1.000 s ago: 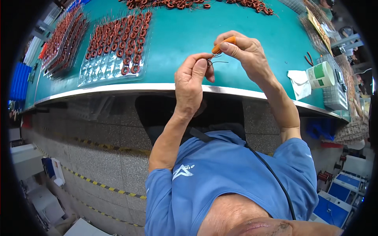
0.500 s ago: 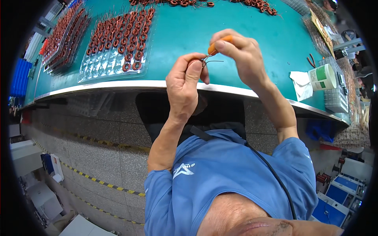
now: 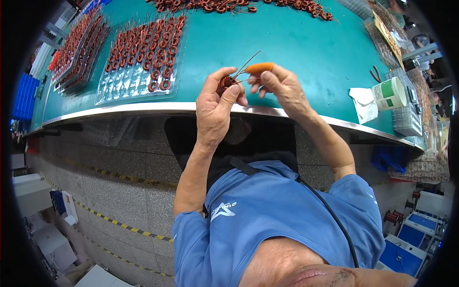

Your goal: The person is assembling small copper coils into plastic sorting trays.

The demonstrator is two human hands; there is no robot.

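Note:
My left hand (image 3: 213,111) pinches a small ring-shaped copper-wire coil (image 3: 227,81) between thumb and fingers, just above the table's front edge. Loose wire ends stick out of the coil, one rising up and to the right. Closed around a tool with an orange handle (image 3: 259,68) is my right hand (image 3: 286,92); the handle lies nearly level and points left. A thin tip runs from it toward the coil, too small to tell its exact shape or whether it touches the wire.
A clear plastic tray (image 3: 119,86) with rows of coils lies left on the green table (image 3: 205,43), with stacked trays (image 3: 81,52) beyond. More coils (image 3: 215,5) are heaped at the back. Right are pliers (image 3: 376,74), a white-green cup (image 3: 389,94) and white paper (image 3: 364,104).
My right hand has come lower and turned, so the orange handle went from steeply tilted to nearly level. My left hand has shifted slightly left, and the coil's ring now shows.

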